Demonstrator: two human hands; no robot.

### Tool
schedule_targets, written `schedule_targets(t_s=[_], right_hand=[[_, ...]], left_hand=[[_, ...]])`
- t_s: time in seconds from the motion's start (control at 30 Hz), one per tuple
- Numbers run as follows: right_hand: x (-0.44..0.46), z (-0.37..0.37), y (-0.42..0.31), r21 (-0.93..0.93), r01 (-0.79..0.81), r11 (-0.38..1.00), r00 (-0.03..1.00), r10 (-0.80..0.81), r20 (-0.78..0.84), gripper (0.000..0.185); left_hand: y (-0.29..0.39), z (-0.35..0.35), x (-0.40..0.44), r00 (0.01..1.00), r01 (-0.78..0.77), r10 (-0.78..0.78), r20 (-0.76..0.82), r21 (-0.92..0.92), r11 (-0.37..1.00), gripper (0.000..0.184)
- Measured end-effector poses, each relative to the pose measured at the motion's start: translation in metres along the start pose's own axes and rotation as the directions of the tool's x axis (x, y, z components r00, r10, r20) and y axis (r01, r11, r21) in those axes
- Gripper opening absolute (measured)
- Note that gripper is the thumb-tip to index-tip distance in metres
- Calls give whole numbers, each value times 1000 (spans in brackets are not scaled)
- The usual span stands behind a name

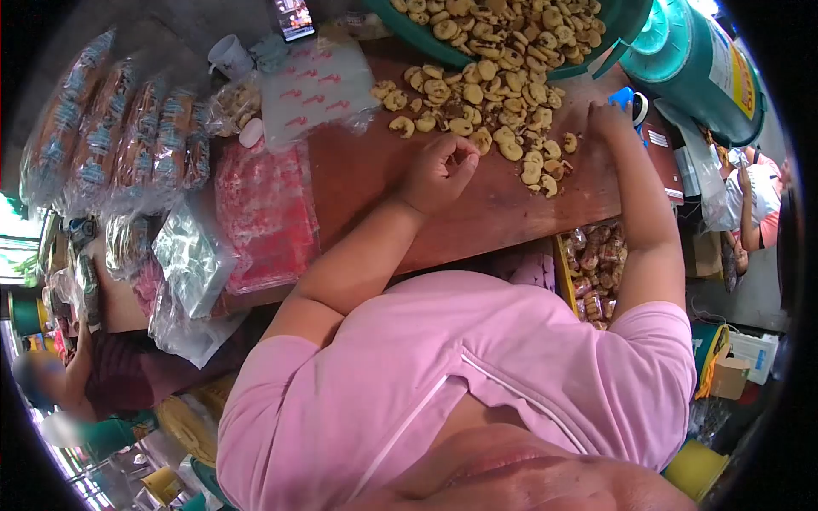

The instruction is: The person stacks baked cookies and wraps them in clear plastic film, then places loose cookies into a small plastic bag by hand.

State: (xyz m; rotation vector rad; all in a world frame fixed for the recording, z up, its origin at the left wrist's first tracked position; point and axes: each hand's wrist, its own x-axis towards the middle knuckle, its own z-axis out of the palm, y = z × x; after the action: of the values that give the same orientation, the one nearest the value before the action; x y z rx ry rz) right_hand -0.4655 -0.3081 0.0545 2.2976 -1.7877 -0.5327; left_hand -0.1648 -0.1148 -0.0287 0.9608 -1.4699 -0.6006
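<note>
My left hand [441,170] is over the brown table [362,179], its thumb and fingers curled into a loop beside loose curved yellow pieces [509,140]. Whatever it may hold is too small to tell. Farther right, my right hand [610,121] is closed close against a blue object [621,97] with a pale ring beside it; what its fingers grip is hidden. The yellow pieces, some with dark bits, spread from a tilted green basin [426,41] onto the table.
Printed clear plastic [311,89] and a red plastic stack [264,213] lie left, near filled bags [102,136] and a white cup [230,56]. A green bucket [690,68] stands right. A yellow crate [564,271] holds packets below the table edge. Other people are at both sides.
</note>
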Motion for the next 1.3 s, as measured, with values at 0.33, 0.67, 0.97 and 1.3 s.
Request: schedule_targets(t_s=[0.33,0.67,0.97,1.3], right_hand=[[-4,57,27,275,77,958,996,-88,27,38],[-68,42,31,449,-77,890,997,70,32,33],[-97,86,38,687,-17,726,981,144,-127,33],[-48,70,8,863,73,500,986,97,-139,39]], left_hand=[[4,1,-2,976,204,-198,89,-61,977,9],[7,-2,-2,947,321,-319,38,-46,946,11],[2,0,-2,960,269,-279,-12,-233,935,5],[8,-4,2,925,362,-379,-19,-256,896,11]])
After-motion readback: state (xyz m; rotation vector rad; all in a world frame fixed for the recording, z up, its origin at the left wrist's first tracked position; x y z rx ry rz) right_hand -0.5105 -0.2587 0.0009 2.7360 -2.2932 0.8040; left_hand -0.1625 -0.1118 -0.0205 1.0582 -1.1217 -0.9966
